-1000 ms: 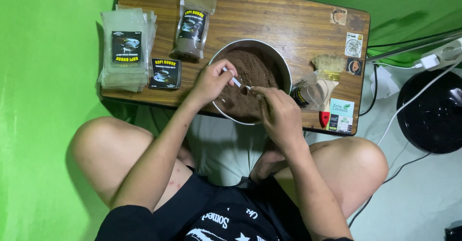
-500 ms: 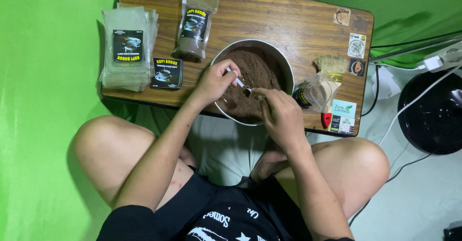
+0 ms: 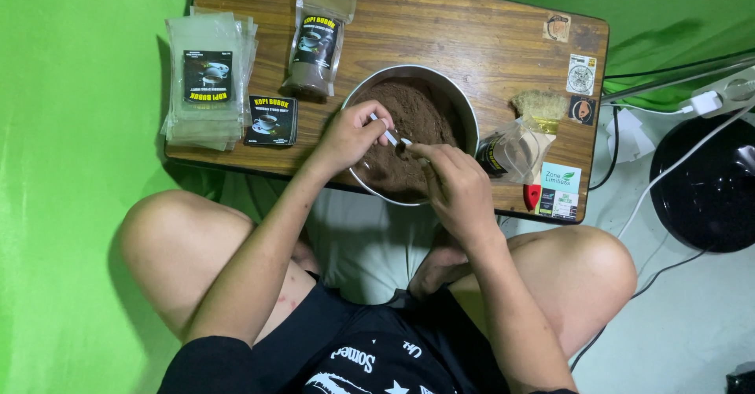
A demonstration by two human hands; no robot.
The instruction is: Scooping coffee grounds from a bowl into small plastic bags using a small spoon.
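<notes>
Nearest to the camera, the right hand (image 3: pixel 456 193) hangs over the near rim of the metal bowl (image 3: pixel 470 119), fingers pinched on something small and dark at its tips; what it is I cannot tell. At about 10 o'clock from it, nearly touching, the left hand (image 3: pixel 352 136) grips a small white spoon (image 3: pixel 387 135). The long axis of the spoon runs from 10 to 4 o'clock, and its tip points to the right fingertips, so the two hands meet above the brown powder (image 3: pixel 413 115) in the bowl. At 3 o'clock of the bowl an open clear pouch (image 3: pixel 511 152) lies on the wooden table (image 3: pixel 440 32), closer to the right hand. Farther, at 10 o'clock, stands a filled pouch (image 3: pixel 316 44), with a stack of empty pouches (image 3: pixel 206 79) beyond it to the left.
</notes>
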